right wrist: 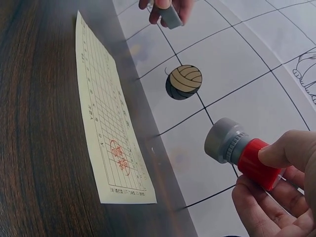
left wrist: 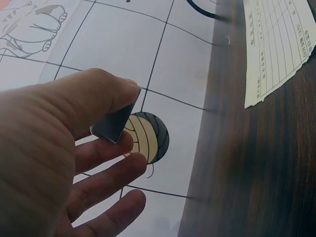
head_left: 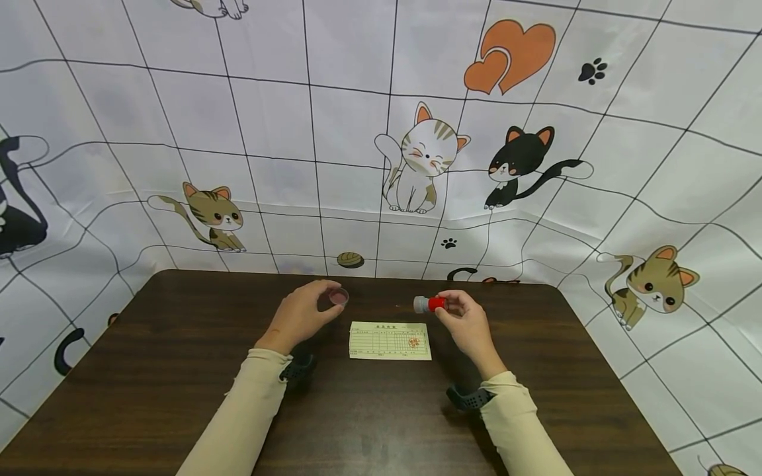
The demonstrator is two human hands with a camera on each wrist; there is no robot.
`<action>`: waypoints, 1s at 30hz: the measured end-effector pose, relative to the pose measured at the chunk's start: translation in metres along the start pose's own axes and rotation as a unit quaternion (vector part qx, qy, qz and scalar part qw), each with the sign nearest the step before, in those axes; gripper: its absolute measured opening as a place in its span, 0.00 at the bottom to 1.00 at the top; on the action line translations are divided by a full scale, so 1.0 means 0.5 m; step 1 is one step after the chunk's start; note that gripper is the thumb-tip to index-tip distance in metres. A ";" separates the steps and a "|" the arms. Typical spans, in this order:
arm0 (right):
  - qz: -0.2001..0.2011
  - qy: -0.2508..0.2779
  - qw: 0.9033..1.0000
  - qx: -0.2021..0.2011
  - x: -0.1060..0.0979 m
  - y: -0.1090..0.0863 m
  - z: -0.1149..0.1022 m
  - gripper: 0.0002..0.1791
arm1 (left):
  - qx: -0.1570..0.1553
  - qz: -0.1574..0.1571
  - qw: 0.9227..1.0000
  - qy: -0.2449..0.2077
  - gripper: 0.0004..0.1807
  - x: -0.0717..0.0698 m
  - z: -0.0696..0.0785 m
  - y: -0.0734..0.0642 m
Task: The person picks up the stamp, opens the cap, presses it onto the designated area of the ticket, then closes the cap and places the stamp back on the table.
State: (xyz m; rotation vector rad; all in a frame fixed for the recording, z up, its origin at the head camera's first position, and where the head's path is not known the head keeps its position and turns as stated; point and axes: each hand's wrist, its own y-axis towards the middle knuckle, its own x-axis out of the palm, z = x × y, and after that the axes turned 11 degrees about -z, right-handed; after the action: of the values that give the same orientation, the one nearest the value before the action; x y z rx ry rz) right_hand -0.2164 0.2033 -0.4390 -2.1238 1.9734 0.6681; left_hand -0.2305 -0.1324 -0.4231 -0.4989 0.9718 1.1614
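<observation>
My left hand (head_left: 301,316) pinches a small round cap (head_left: 338,297) between thumb and fingers, above the far part of the table. From the left wrist view the cap (left wrist: 115,122) looks dark grey, its far side behind the thumb. My right hand (head_left: 469,325) grips a self-inking stamp (right wrist: 256,162) by its red body, and its grey end points left toward the other hand. Between and below the hands lies a pale yellow receipt slip (head_left: 381,342) with a printed table. A round red stamp mark (right wrist: 119,157) shows on the slip.
The dark brown wooden table (head_left: 357,423) stretches under both arms. Behind it hangs a white grid-patterned cloth (head_left: 351,119) printed with cartoon cats and hearts. Dark bands (head_left: 470,398) sit on both wrists.
</observation>
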 end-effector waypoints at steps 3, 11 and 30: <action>-0.002 0.002 1.000 -0.002 0.001 -0.001 -0.003 0.17 | 0.004 -0.001 1.000 0.002 0.24 0.001 0.002 0.000; -0.002 0.012 1.000 -0.010 0.004 -0.001 -0.009 0.17 | 0.008 0.002 1.000 0.014 0.24 0.001 0.002 -0.001; -0.009 0.024 0.999 -0.021 0.011 -0.005 -0.018 0.17 | 0.019 0.001 1.000 0.008 0.30 -0.003 0.018 0.000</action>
State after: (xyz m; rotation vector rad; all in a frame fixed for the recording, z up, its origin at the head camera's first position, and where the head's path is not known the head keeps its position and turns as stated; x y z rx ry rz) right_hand -0.2120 0.1948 -0.4341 -2.1995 1.9788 0.6676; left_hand -0.2270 -0.1262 -0.4173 -0.4769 1.0081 1.1401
